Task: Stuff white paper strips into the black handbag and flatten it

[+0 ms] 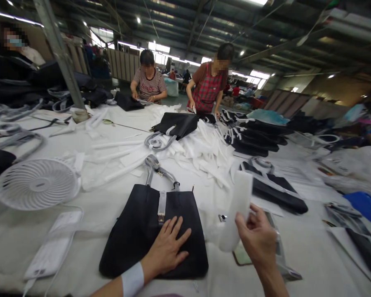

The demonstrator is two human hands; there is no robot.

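Observation:
A black handbag lies flat in front of me, its wrapped handles pointing away. Across its front rests my left hand, fingers spread, just below the strap clasp. My right hand is to the right of the bag, pinching a strip of white foam sheet that stands up from thumb and fingers. Partly hidden behind that hand, a phone lies on the table. A small metal piece sits between the bag and the strip.
A round white fan and a white power bank stand at left. White strips are heaped ahead, beside another black bag. More black bags lie at right. Two people work across the table; a metal post rises at left.

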